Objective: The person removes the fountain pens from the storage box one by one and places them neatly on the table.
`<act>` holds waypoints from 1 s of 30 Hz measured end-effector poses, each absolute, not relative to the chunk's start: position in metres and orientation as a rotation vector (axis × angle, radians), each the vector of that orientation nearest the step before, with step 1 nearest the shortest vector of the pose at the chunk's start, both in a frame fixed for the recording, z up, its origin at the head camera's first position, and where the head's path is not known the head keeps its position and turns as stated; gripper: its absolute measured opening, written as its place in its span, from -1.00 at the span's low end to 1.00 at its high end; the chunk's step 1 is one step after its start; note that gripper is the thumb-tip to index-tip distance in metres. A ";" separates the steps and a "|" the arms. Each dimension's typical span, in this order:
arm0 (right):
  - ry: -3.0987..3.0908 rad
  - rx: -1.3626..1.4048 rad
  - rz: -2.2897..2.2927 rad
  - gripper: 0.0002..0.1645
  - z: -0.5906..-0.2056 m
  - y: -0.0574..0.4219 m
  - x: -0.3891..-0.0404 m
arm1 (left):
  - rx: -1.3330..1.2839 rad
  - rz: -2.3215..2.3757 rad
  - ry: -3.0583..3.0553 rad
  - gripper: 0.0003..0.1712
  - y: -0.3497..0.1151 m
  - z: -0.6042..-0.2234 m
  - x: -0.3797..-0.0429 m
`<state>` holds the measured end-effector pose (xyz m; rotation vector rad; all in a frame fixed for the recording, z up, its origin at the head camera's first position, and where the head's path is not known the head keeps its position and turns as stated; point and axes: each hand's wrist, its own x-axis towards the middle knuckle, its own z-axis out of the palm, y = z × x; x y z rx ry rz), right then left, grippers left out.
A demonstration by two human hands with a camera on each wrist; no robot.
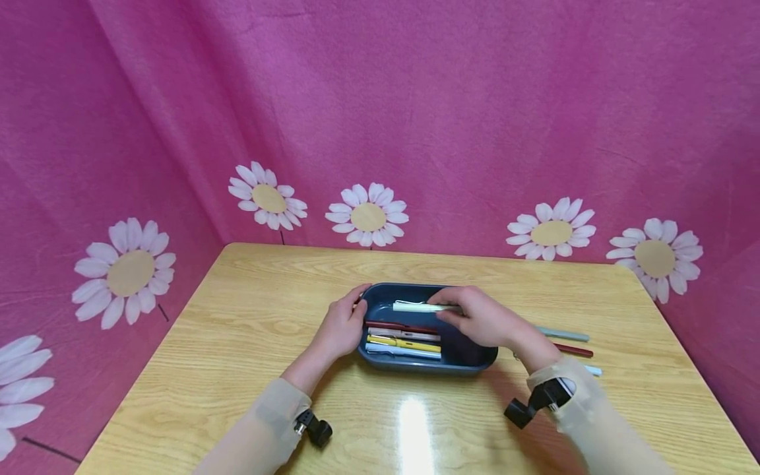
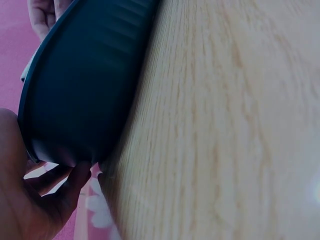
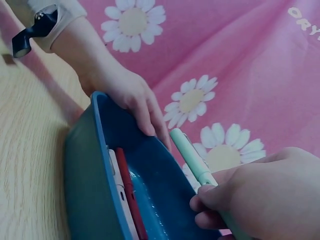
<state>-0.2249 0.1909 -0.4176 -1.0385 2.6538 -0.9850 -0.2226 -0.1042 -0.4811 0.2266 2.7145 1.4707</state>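
right hand's grip had a mint pen pinched over the far side of the tray, while the left hand's grip was just hanging onto the left end by the rim. a red pen, pink pen, yellow pen and blue pen lay inside, near left. right of it, a grey pen, second red pen and pale pen sat on the tabletop.
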 end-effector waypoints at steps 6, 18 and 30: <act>2.658 -1.005 -0.996 -0.69 -0.412 0.206 -0.217 | 0.254 1.475 2.725 -0.45 -0.104 -0.479 -0.222; 2.684 -0.943 -1.024 -0.70 -0.402 0.228 -0.201 | 0.247 1.467 2.733 -0.46 -0.103 -0.481 -0.223; 2.741 -0.967 -0.980 -0.70 -0.395 0.250 -0.180 | 0.225 1.462 2.732 -0.46 -0.103 -0.480 -0.222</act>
